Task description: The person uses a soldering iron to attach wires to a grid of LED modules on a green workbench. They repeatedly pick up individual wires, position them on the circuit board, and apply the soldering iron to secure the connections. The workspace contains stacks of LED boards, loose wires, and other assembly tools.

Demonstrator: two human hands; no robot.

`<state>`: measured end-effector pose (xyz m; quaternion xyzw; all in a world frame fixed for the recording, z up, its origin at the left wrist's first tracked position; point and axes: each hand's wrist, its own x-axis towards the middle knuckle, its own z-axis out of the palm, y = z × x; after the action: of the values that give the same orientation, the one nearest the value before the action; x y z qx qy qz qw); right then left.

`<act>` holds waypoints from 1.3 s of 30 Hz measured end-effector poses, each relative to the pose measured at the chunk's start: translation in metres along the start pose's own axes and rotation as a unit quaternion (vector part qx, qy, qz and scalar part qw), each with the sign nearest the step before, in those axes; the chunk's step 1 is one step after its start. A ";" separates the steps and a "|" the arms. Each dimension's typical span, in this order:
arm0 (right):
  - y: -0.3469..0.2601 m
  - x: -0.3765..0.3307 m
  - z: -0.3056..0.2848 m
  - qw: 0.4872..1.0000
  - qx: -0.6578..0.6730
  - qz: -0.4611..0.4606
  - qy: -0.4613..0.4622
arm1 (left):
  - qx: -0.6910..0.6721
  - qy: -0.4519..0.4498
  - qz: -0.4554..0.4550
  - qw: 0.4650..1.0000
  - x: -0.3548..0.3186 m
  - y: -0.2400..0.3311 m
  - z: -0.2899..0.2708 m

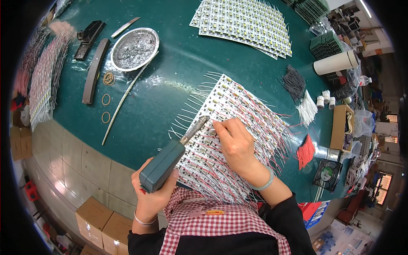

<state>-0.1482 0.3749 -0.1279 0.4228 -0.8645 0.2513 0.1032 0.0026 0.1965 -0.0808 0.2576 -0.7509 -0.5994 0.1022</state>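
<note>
My left hand (152,196) grips the teal handle of a soldering iron (170,158); its dark tip reaches up to a white circuit-board panel (221,140) lying on the green table (170,93). The panel is covered with small components and many red and white wire leads. My right hand (236,142) rests on the panel with fingertips pinched just beside the iron's tip, apparently on a thin wire. A pale bangle circles my right wrist, a thin bracelet my left.
A foil dish of solder dross (135,49), a long thin rod (127,95), rubber bands (108,78) and dark bars (94,70) lie at left. More white panels (246,23) are at the back. Bundles of black (294,81), white (307,108) and red wires (306,152), a small fan (327,174) and cardboard boxes (342,127) are right.
</note>
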 end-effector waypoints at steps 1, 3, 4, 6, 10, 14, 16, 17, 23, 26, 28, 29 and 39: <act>0.001 -0.001 0.001 1.000 0.001 0.000 0.001 | -0.002 0.005 -0.002 1.000 -0.001 -0.001 -0.001; 0.000 -0.001 0.002 1.000 0.002 0.000 0.005 | -0.007 0.014 -0.005 1.000 -0.003 -0.004 -0.002; 0.000 0.000 0.001 1.000 0.003 -0.001 0.008 | -0.005 0.016 0.007 1.000 -0.004 -0.005 -0.002; -0.001 0.001 0.000 1.000 0.002 -0.001 0.009 | -0.001 0.021 0.030 0.999 -0.005 -0.008 -0.001; -0.002 0.000 -0.005 1.000 0.005 0.008 0.000 | -0.005 0.028 0.004 1.000 -0.008 -0.010 -0.002; -0.007 -0.004 -0.027 0.998 0.007 0.043 -0.041 | -0.018 0.057 -0.022 0.998 -0.013 -0.017 -0.003; -0.009 -0.010 -0.043 0.998 -0.002 0.052 -0.042 | -0.027 0.066 -0.030 0.997 -0.015 -0.019 -0.004; -0.010 -0.012 -0.052 0.997 -0.006 0.057 -0.043 | -0.038 0.063 -0.039 0.996 -0.013 -0.015 -0.005; -0.027 0.000 -0.060 0.999 0.047 -0.013 0.015 | -0.067 0.053 -0.053 0.995 -0.012 -0.007 -0.006; -0.023 -0.002 -0.031 0.999 0.035 -0.019 0.011 | -0.059 0.053 -0.042 0.996 -0.014 -0.006 -0.006; -0.019 -0.005 -0.015 1.000 0.028 -0.009 -0.002 | -0.051 0.051 -0.040 0.997 -0.014 -0.007 -0.007; -0.018 -0.006 -0.010 1.000 0.023 -0.004 -0.008 | -0.049 0.044 -0.041 0.997 -0.014 -0.007 -0.008; -0.018 -0.007 -0.002 1.000 0.003 -0.004 -0.011 | -0.026 0.016 0.047 0.998 -0.011 -0.011 -0.011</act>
<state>-0.1300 0.3716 -0.1232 0.4297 -0.8629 0.2491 0.0935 0.0200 0.1909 -0.0866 0.2289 -0.7449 -0.6088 0.1490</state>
